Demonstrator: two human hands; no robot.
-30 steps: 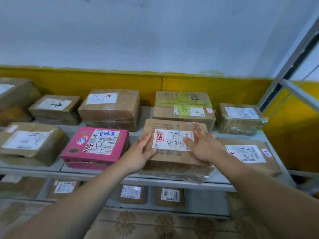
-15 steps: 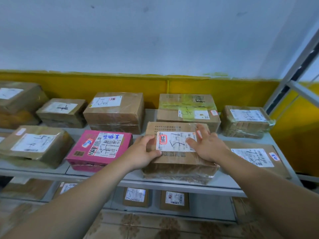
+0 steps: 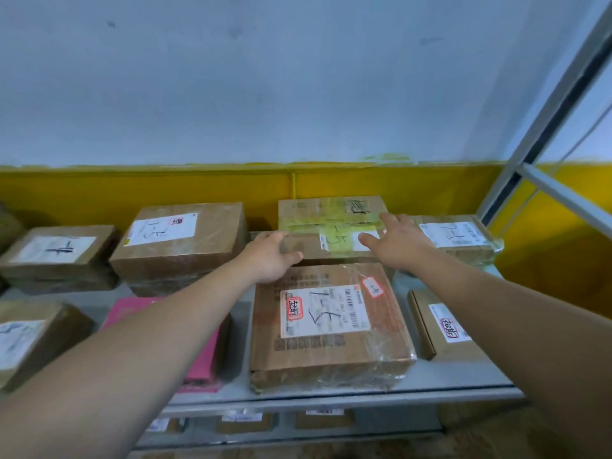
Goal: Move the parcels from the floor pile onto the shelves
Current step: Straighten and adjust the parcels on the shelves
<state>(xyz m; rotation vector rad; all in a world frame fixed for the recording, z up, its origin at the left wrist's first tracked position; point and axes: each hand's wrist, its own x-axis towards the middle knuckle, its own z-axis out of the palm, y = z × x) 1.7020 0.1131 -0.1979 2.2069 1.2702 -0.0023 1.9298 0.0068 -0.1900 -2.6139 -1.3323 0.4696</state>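
On the shelf (image 3: 463,380), front row: wrapped parcel (image 3: 328,326) lies flat between pink box (image 3: 205,359) and flat carton (image 3: 443,329), no hand on it. Your left hand (image 3: 268,260), fingers spread, is at the left corner of the yellow-taped box (image 3: 331,220) behind; your right hand (image 3: 400,243) lies open over its top, the two hands apart

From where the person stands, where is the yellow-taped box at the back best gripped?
Grip the yellow-taped box by its two short ends, reaching from the front over the wrapped parcel. It lies flat and looks too wide for one hand; the left hand and right hand are open near those ends.
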